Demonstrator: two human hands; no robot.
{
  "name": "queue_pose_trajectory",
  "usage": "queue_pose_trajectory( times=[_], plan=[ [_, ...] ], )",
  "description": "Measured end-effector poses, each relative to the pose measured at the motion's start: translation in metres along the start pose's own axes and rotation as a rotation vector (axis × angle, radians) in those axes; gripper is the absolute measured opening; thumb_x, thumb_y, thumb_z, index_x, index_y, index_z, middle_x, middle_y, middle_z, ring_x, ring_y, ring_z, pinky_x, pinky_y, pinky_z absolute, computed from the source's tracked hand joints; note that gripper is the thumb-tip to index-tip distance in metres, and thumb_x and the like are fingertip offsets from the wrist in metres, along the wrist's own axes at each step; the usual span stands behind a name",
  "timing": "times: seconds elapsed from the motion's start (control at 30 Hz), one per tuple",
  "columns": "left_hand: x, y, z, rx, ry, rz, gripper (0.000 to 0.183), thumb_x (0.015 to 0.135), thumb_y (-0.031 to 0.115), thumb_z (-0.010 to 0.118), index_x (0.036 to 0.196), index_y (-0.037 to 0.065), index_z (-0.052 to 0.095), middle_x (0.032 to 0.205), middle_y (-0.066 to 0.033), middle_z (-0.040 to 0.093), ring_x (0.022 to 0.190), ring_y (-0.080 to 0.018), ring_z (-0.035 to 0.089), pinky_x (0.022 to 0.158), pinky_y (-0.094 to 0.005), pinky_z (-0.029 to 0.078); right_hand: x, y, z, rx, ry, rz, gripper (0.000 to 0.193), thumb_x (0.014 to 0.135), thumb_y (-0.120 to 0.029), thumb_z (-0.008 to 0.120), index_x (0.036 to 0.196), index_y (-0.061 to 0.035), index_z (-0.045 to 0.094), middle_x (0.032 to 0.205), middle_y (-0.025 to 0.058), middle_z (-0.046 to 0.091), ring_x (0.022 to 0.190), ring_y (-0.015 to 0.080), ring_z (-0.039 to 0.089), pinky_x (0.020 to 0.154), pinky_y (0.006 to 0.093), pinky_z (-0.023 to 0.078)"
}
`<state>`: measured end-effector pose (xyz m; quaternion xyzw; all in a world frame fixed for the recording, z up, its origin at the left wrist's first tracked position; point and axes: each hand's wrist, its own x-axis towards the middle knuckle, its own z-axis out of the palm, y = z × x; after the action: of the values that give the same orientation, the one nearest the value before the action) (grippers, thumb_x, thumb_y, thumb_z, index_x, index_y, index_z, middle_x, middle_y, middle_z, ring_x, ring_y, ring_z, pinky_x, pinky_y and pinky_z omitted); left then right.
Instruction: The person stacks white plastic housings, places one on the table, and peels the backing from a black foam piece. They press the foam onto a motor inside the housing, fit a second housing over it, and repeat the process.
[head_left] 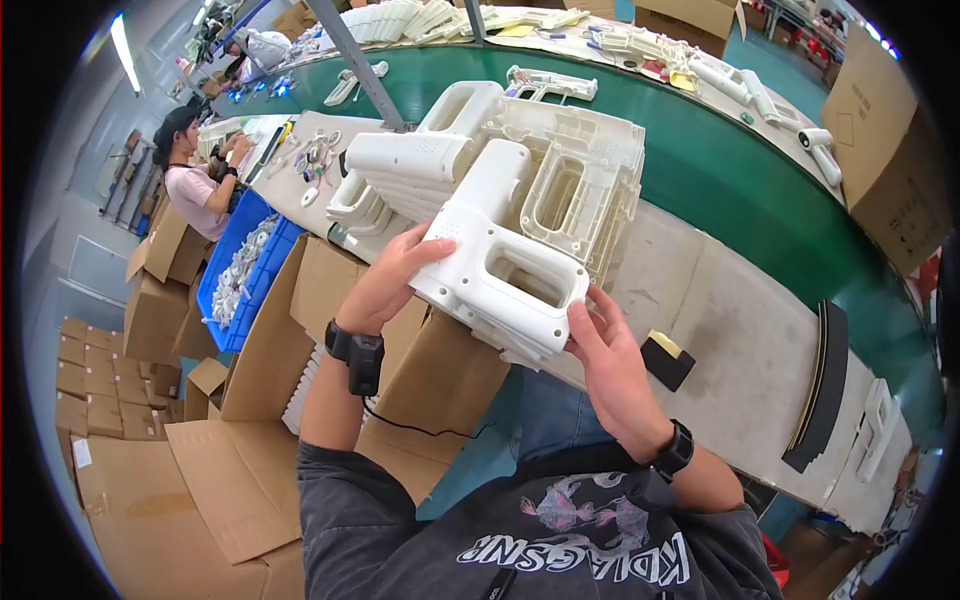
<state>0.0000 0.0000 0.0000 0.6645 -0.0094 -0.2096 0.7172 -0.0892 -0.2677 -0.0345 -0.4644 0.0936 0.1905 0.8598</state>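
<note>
A person in a dark shirt (430, 540) holds a white plastic part (480, 240) in the middle of the frame. It is smooth and has a big long hole with round ends and some small round holes. The left hand (398, 262) pinches its left edge, with the thumb flat on top and the other fingers mostly out of sight. The right hand (608, 348) pinches its right end, with the thumb at the near corner and the fingers curled around the side. More white edges show just under the part, but it is hard to tell if it rests on them or is held above them.

Right behind it, on the table (700, 270), is a pile of parts (615, 160) with their bumpy insides showing. A smooth white stack (410, 155) is to the left of that pile. A small black pad (668, 365) with a yellow piece (664, 345) on it lies to the right of the right hand. A long black curved strip (818, 390) lies at the right side of the frame. A green belt (720, 190) runs across the top. A blue bin (272, 270) of small pieces sits at the left, near a co-worker (205, 190) in pink.
</note>
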Motion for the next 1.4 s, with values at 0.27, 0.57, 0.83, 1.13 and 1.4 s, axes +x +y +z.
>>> queue_pose_trajectory(
  times=[0.27,0.57,0.83,1.13,1.4],
  plan=[
    [0.009,-0.006,0.002,-0.095,0.020,0.132,0.065,0.103,0.038,0.054,0.147,-0.007,0.038,0.142,-0.0118,0.052,0.128,-0.0185,0.052,0.107,-0.0290,0.041,-0.021,-0.002,-0.004,-0.226,-0.121,-0.264,0.072,0.101,-0.012,0.055,0.156,0.0046,0.012,0.159,0.0200,0.027,0.144,0.0283,0.035,0.117,0.0393,0.030],
    [-0.019,-0.044,-0.005,0.377,0.084,0.585,0.086,0.099,0.055,0.051,0.157,0.001,0.018,0.162,-0.0157,0.021,0.147,-0.0297,0.027,0.119,-0.0439,0.024,-0.031,-0.010,-0.007,-0.163,-0.214,-0.149,0.073,0.099,-0.007,0.053,0.157,0.0044,0.009,0.160,0.0176,0.024,0.147,0.0281,0.029,0.119,0.0392,0.026],
    [-0.017,-0.065,0.019,0.269,0.178,0.552,0.086,0.093,0.030,0.070,0.157,0.004,0.017,0.156,-0.0142,0.031,0.145,-0.0264,0.030,0.119,-0.0405,0.025,-0.022,0.002,-0.009,-0.210,-0.279,-0.209,0.078,0.098,-0.007,0.055,0.156,0.0058,0.005,0.162,0.0154,0.019,0.148,0.0253,0.025,0.121,0.0376,0.020],
    [-0.009,-0.069,0.020,0.285,0.190,0.573,0.087,0.092,0.034,0.071,0.156,0.004,0.020,0.154,-0.0134,0.032,0.142,-0.0257,0.033,0.117,-0.0403,0.027,-0.028,0.004,-0.025,-0.351,-0.181,-0.242,0.072,0.098,-0.010,0.057,0.155,0.0048,0.016,0.157,0.0171,0.031,0.144,0.0270,0.035,0.119,0.0407,0.027],
    [-0.033,-0.083,0.029,0.552,0.548,0.600,0.118,0.074,0.057,0.082,0.156,0.004,0.016,0.160,-0.0179,0.019,0.148,-0.0321,0.023,0.118,-0.0502,0.023,0.027,-0.065,-0.073,-0.628,0.099,-0.674,0.047,0.101,-0.017,0.056,0.143,-0.0013,0.046,0.139,0.0116,0.054,0.124,0.0231,0.055,0.104,0.0354,0.045]
  ],
)
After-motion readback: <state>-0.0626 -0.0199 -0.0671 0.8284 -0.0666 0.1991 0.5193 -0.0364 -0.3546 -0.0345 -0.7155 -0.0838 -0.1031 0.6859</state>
